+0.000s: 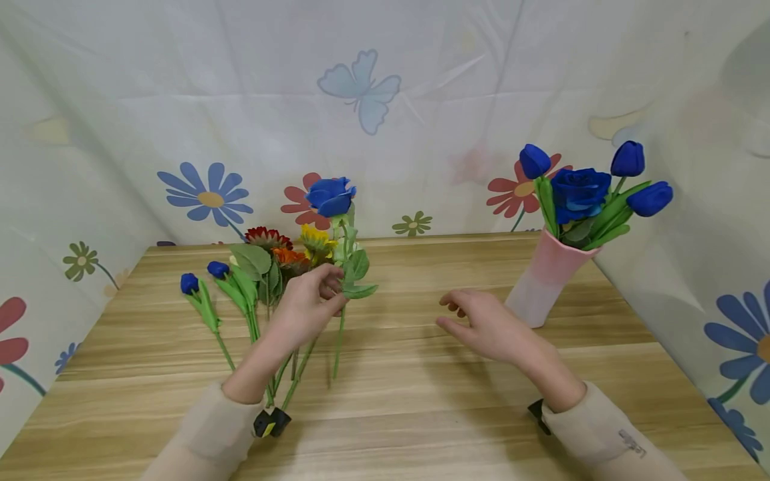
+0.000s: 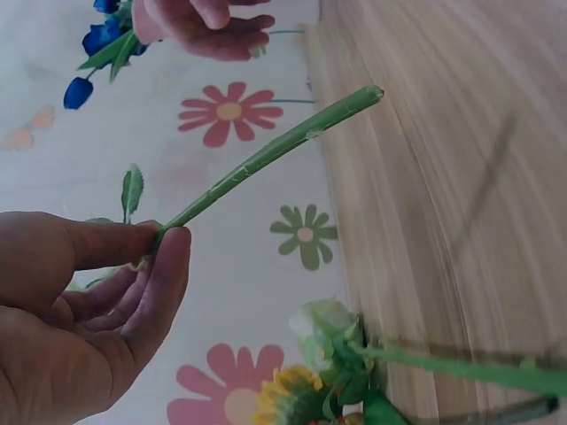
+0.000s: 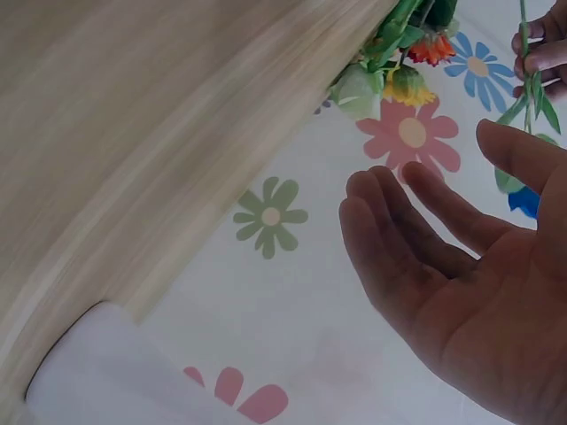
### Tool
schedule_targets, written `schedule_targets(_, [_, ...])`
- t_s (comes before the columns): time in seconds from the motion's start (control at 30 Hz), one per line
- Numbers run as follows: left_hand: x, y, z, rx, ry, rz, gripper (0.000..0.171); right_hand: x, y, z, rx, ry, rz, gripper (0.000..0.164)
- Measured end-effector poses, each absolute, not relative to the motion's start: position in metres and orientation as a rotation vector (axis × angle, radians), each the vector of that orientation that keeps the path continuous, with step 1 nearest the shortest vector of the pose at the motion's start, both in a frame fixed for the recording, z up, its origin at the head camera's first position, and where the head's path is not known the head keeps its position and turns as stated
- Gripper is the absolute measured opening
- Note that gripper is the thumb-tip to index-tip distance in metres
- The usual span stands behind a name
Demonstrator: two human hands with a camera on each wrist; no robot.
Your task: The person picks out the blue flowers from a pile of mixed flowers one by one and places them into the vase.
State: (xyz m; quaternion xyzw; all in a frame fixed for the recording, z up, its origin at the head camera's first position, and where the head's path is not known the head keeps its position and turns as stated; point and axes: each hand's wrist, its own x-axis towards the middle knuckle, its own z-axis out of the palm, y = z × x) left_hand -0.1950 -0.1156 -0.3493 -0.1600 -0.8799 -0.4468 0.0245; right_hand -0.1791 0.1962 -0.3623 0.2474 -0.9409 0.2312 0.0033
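My left hand (image 1: 309,300) pinches the green stem (image 2: 266,159) of a blue rose (image 1: 332,196) between thumb and fingers. The rose stands upright above the table, its bloom at the top and its leaves beside my fingers. In the left wrist view the cut end of the stem points away from the hand. My right hand (image 1: 481,324) hovers with relaxed, slightly bent fingers and holds nothing, as the right wrist view also shows. Close to it on the right stands a pink and white vase (image 1: 544,284) with a blue rose (image 1: 580,194) and several blue tulips (image 1: 628,159) in it.
On the left of the wooden table (image 1: 397,414) lie blue tulips (image 1: 190,284), a red flower (image 1: 268,238), an orange flower (image 1: 291,258), a yellow flower (image 1: 317,242) and a pale flower (image 2: 323,328). A printed curtain (image 1: 252,113) rises along the table's back edge.
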Motion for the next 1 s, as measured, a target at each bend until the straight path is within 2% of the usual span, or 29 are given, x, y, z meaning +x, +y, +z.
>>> schedule_targets(0.57, [-0.191, -0.083, -0.349, -0.579, -2.568, -1.694, 0.030, -0.173, 0.159, -0.364, 1.021, -2.818, 1.164, 0.017])
schedule_targets(1.0, [-0.187, -0.064, -0.354, -0.654, -2.433, -1.798, 0.025, -0.166, 0.131, -0.370, 0.836, -2.695, 1.831, 0.017])
